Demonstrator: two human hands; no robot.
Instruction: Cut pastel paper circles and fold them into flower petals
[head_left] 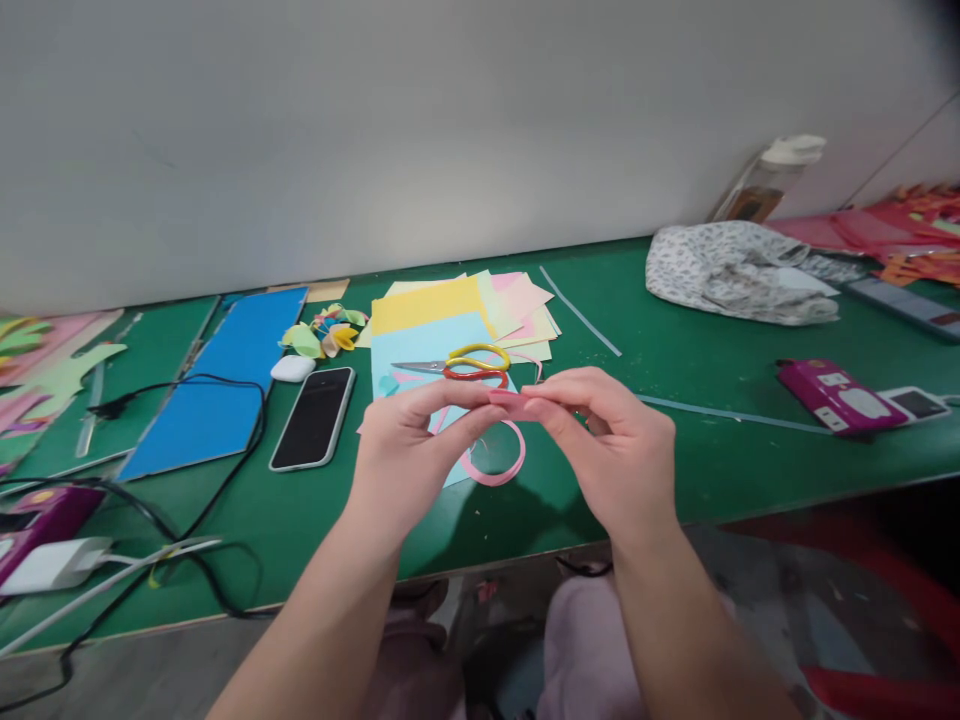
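Observation:
A pink paper strip point(510, 403) is pinched between my two hands above the green table point(360, 535). My left hand point(412, 440) grips its left end with thumb and forefinger; my right hand point(611, 440) pinches the right end. Part of the strip is hidden by the fingers. Below them hangs or lies a curled pink loop point(495, 478); whether it joins the held piece I cannot tell. Just beyond the hands, scissors with yellow and red handles point(476, 365) rest on light blue paper point(427, 345). Yellow paper point(424, 308) and pale pink sheets point(525, 295) are stacked behind.
Left of the hands are a phone point(313, 418), a white case point(292, 368), folded paper pieces point(326, 332), a blue board point(225, 390) and black cables point(259, 430). To the right are a patterned cloth point(731, 270), a purple box point(840, 398) and a bottle point(769, 180).

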